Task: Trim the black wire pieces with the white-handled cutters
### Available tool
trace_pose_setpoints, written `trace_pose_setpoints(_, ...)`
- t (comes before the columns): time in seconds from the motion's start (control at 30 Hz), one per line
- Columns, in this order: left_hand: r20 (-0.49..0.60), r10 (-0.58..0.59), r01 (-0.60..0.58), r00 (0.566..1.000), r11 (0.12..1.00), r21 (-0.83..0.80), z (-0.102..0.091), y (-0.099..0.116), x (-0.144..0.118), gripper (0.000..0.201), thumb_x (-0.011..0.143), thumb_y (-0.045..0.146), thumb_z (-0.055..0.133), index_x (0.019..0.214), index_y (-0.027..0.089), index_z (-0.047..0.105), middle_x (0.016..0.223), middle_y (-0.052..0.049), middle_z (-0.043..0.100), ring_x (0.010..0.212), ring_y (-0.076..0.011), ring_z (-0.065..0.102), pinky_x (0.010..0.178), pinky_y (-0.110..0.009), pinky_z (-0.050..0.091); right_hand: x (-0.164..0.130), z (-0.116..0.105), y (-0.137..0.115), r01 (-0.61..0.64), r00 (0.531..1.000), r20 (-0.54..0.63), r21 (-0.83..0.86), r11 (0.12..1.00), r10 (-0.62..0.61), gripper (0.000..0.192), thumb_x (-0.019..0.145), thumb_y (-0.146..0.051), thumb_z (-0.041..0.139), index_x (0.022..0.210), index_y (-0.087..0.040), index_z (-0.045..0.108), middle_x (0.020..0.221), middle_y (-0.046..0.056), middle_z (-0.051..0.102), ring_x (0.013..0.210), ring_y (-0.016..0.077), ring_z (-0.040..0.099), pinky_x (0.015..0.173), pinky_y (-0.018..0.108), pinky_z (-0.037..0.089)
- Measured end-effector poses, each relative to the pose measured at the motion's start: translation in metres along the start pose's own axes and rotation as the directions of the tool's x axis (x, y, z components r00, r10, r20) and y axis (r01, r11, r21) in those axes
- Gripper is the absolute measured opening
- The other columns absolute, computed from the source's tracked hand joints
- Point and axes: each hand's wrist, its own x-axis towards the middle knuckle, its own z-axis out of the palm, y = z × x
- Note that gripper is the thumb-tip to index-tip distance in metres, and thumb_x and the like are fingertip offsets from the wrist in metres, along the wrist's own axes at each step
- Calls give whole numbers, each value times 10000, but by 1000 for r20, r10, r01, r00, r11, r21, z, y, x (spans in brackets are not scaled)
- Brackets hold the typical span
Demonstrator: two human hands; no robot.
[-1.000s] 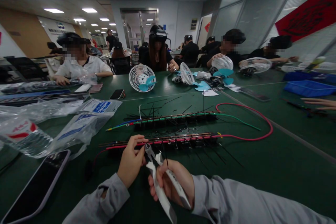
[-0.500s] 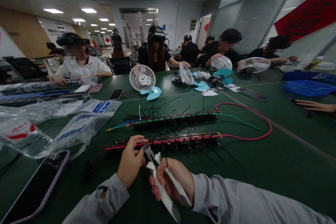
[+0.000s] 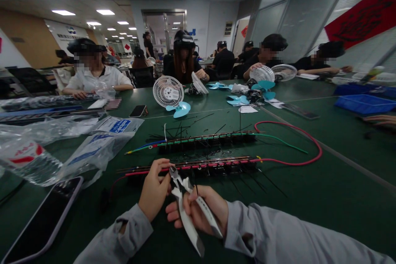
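My right hand [image 3: 204,210] holds diagonal cutters [image 3: 189,222] by their white and grey handles, its fingers loosely round them. The handles stand spread, and the jaws point up at the left part of the near wire bundle [image 3: 216,163]. That bundle has a long red wire and several black cable-tie tails; it lies along a dark strip. My left hand [image 3: 156,192] is closed at the bundle's left part, fingertips beside the cutter jaws. What exactly it pinches is partly hidden. Behind lies a second bundle [image 3: 210,137] with green and blue wires.
A phone [image 3: 43,218], a water bottle [image 3: 29,159] and plastic bags [image 3: 105,140] lie on the left. Fan guards [image 3: 168,94] and blue fan blades [image 3: 181,109] stand farther back. Blue trays [image 3: 365,104] are on the right. Other people sit round the green table [image 3: 309,210].
The cutter handles have spread slightly and my right fingers have loosened, shifting a little left. My left hand stays put. Across the table, a person's hand has moved a fan part left.
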Motion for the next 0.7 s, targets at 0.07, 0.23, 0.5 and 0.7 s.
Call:
trace_pose_setpoints(0.07, -4, -1, 1, 1000, 1000, 5, 0, 0, 0, 326, 790, 319, 542, 1070, 205, 421, 1045, -72, 581, 400, -45, 518, 327, -175, 417, 0, 1, -2, -9, 1000, 3, 9, 1000, 9, 257, 635, -284, 417, 555, -89, 565, 921, 172, 599, 856, 218, 566, 812, 387, 394)
trace_pose_setpoints(0.23, -6, -4, 4, 1000, 1000, 5, 0, -1, -1, 318, 790, 308, 536, 1069, 207, 421, 1042, -69, 580, 405, -48, 521, 331, -179, 426, 0, 1, -2, -16, 1000, -5, 12, 1000, 16, 267, 632, -306, 431, 556, -90, 569, 845, 155, 597, 802, 208, 571, 797, 377, 396)
trace_pose_setpoints(0.5, 5, -5, 6, 1000, 1000, -4, 1, 0, 0, 310, 790, 291, 531, 1066, 207, 419, 1059, -72, 575, 396, -42, 519, 329, -179, 425, 2, 3, -2, 12, 999, -35, -41, 999, -14, 264, 631, -301, 407, 491, -109, 521, 673, 117, 569, 647, 165, 557, 629, 305, 433)
trace_pose_setpoints(0.7, 7, -5, 5, 1000, 1000, -4, 0, -2, -1, 300, 791, 283, 529, 1061, 209, 420, 1049, -64, 576, 384, -36, 508, 325, -176, 422, 1, 5, -4, -32, 995, -98, -72, 997, 25, 257, 632, -287, 385, 455, -123, 472, 588, 99, 541, 561, 155, 551, 555, 277, 428)
